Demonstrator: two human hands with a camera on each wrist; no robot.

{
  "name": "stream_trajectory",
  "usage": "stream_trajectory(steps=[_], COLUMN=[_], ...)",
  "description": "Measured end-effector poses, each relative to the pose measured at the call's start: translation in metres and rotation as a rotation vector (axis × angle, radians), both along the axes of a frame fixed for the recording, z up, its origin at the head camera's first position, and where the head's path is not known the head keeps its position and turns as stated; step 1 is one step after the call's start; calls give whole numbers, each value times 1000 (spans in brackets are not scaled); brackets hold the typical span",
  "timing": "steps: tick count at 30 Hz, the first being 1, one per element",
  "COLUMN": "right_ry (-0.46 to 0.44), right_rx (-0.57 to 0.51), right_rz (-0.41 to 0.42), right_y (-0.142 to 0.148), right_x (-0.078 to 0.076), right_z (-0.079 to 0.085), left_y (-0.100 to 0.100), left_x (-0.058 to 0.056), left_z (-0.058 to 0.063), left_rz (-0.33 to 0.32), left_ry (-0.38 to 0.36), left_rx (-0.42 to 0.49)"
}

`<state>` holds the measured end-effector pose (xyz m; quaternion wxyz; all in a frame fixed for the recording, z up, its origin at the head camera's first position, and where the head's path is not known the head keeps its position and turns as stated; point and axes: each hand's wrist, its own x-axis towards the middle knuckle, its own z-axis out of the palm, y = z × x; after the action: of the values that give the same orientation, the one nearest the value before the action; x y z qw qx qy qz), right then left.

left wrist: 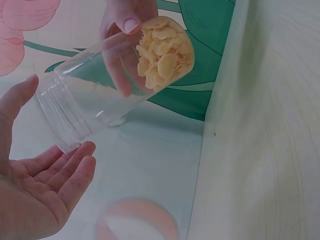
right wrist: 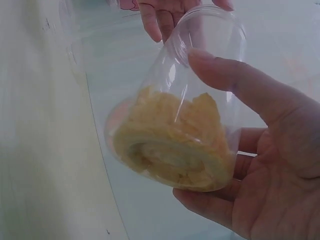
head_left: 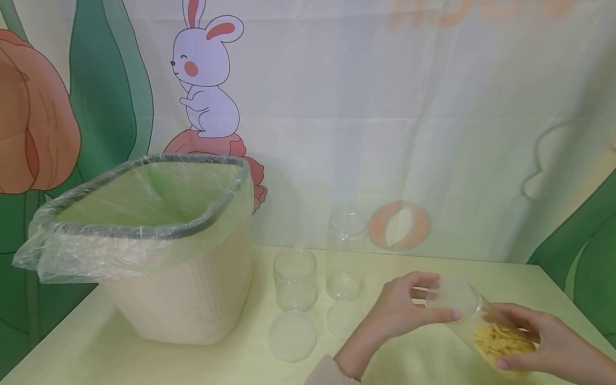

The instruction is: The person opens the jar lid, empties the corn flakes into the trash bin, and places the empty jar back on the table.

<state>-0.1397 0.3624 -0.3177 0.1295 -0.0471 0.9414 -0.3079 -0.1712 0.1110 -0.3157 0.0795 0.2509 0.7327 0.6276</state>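
Observation:
A clear jar is held tilted above the table at the right, its mouth end up and to the left. Yellow flakes, chip-like, fill its lower part and also show through the wall in the left wrist view. My right hand grips the jar around its lower body, thumb on one side and fingers on the other. At the upper end, a translucent round lid covers the mouth. My left hand spans this lid's edge, with the thumb and fingertips on opposite sides.
A bin with a plastic liner stands at the left. Near the middle are a short clear jar and a tall clear jar. In front of them lie two round lids. A printed curtain hangs behind the table.

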Motion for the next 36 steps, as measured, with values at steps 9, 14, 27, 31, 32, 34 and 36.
stream_trajectory(steps=[9, 14, 27, 31, 32, 34, 36], right_ry=[-18, 0, 69, 77, 84, 103, 110], right_rx=[20, 9, 75, 99, 104, 104, 89], right_rz=[-11, 20, 3, -7, -6, -2, -5], right_y=[3, 3, 13, 17, 19, 21, 24], right_x=[-2, -2, 0, 0, 0, 0, 1], right_z=[-2, -1, 0, -1, -1, -2, -1], left_y=[-1, -1, -2, -2, -2, -3, -3], left_x=[-2, -3, -15, -19, -19, -20, -21], left_z=[-2, -3, -17, -22, -23, -26, -28], left_rz=[21, 55, 116, 134, 139, 142, 144], left_ry=[-11, -24, -61, -61, -62, -62, -63], left_rx=[-8, 10, -15, -35, -40, -49, -58])
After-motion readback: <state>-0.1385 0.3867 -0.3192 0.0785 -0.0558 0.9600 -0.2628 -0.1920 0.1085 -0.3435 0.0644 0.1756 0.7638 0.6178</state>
